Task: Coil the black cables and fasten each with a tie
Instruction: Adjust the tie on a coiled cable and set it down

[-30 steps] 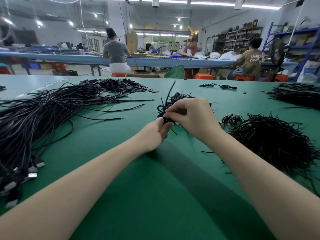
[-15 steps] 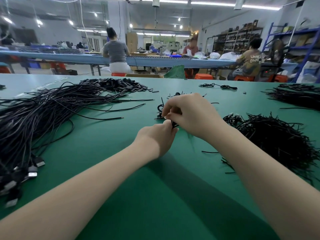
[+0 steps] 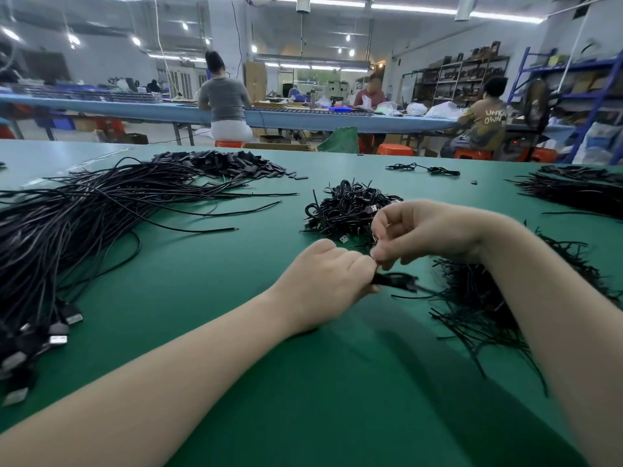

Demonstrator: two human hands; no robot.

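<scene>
The left hand (image 3: 328, 279) is curled tight around a small coiled black cable (image 3: 396, 281), which pokes out from its fingers toward 3 o'clock, just above the green table (image 3: 209, 298). The right hand (image 3: 421, 232) sits at 1 o'clock from the left hand, fingers bent, thumb and fingertip meeting right at the coil. It seems to pinch something thin there, but it is too small and blurry to tell what. A heap of finished coils (image 3: 347, 207) lies at 12 o'clock. A big pile of loose cables (image 3: 67, 230) spreads at 9 o'clock. A pile of ties (image 3: 478, 298) lies at 3 o'clock, under the right wrist.
</scene>
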